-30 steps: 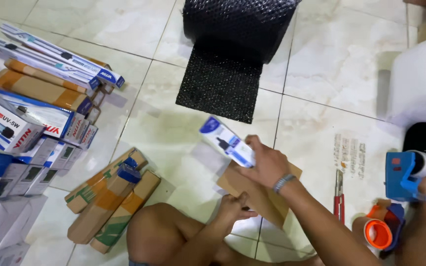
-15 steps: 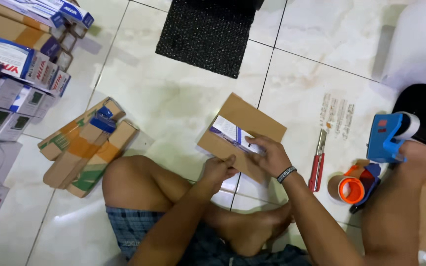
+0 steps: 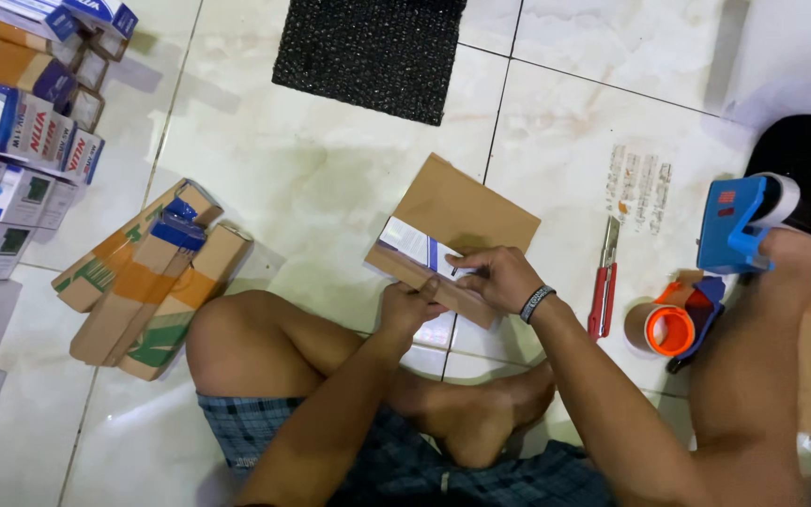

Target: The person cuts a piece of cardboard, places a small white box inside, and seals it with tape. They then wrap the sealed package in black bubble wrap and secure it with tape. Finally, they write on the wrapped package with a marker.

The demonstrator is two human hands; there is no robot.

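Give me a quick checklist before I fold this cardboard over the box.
1. Left hand grips the cardboard sheet at its near edge: ok.
2. Right hand presses the white and blue box onto the sheet: ok.
3. Box fully inside the sheet: cannot tell.
4. Blue tape dispenser close by the right arm: ok.
5. Red cutter lies clear of the sheet: ok.

White box (image 3: 415, 246) now tucked inside cardboard sheet (image 3: 466, 211)
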